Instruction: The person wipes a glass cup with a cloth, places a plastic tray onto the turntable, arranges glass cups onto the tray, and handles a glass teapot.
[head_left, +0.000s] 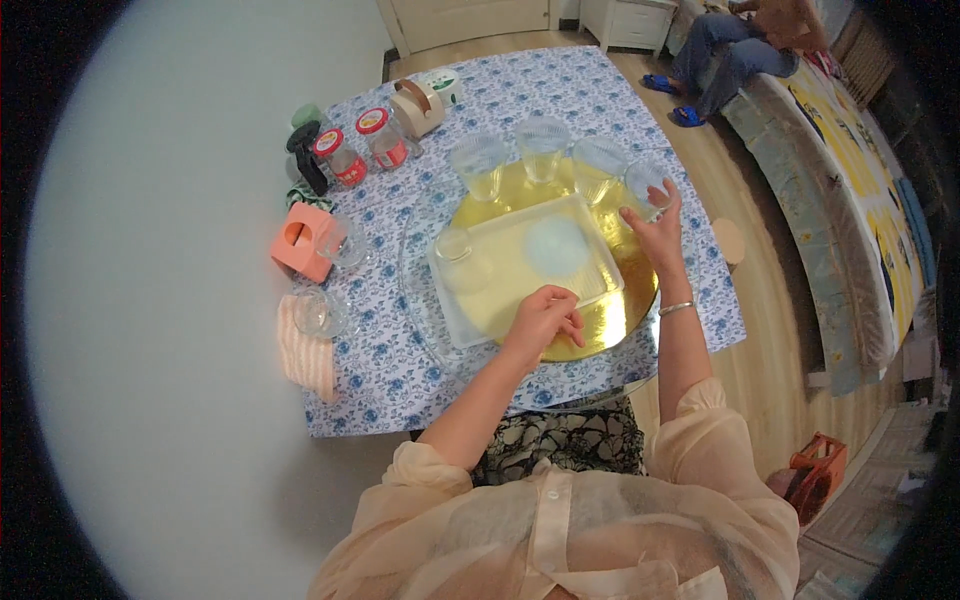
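Note:
My right hand [662, 232] is at a clear plastic cup [648, 180], the rightmost of several ribbed cups in an arc. Its thumb is on the cup's left and its fingers are on the right. My left hand [545, 322] hovers by the near edge of a translucent white tray [470, 338], fingers loosely bent and apart, with nothing visible in them. A pale round disc [558, 247] and a clear round vessel [455, 250] are in the tray. Under it lies a shiny gold round board [597, 335]. Three other clear cups [543, 148] stand along its far side.
Two red-lidded jars [388, 145], a beige box with a brown handle [418, 108], an orange holder [302, 243], glass cups [320, 313] and a folded cloth [305, 350] line the table's left. Beyond the right edge, a person [745, 45] sits on a bed [820, 180].

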